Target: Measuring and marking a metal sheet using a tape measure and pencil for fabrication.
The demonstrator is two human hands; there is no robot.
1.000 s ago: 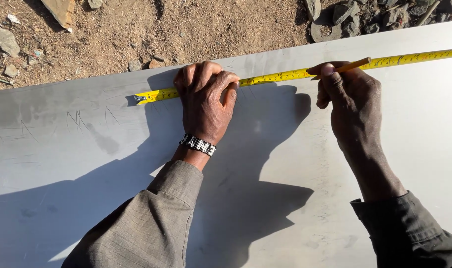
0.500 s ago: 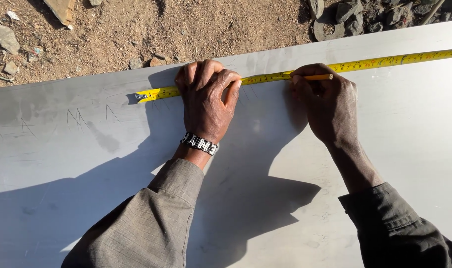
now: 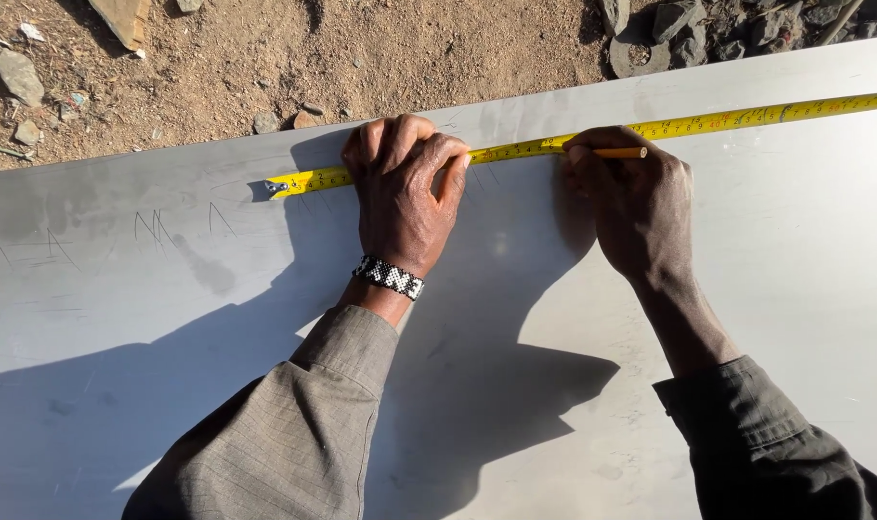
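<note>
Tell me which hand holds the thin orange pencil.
The right hand grips the thin orange pencil at the yellow tape measure; the left hand only presses the tape flat.

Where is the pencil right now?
In the head view, the pencil is in the right hand, right of centre, lying along the yellow tape measure on the grey metal sheet.

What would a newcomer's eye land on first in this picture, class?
A bright yellow tape measure runs across the grey metal sheet near its far edge. The left hand presses it flat, a beaded wristband on that wrist, while the right hand holds an orange pencil beside it.
</note>
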